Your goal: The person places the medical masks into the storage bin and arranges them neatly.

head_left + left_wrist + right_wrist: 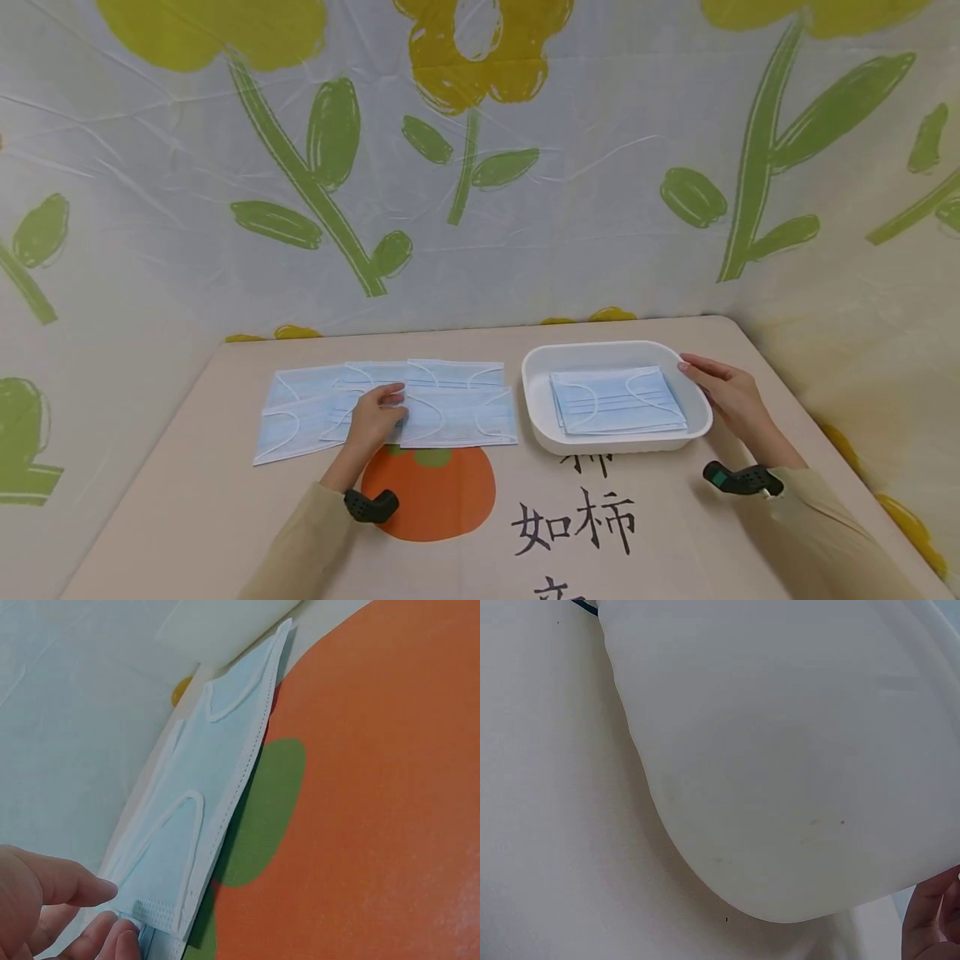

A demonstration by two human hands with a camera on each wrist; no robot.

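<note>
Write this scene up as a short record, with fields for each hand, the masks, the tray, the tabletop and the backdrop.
Left hand: fingers at the left edge of the front-right mask; pinch unclear
Right hand: holds the right end of the white tray
Loose masks: pale blue, overlapping, two rows, left of the tray
Tray masks: stacked flat
Tabletop: beige, printed with an orange fruit and black characters
Backdrop: white, floral

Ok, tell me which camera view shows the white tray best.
The head view: it shows the white tray nearly whole, rim and inside, with masks lying in it. The right wrist view shows only its outside, up close and cut off. The left wrist view has just a pale piece at the top, probably its side.
</note>
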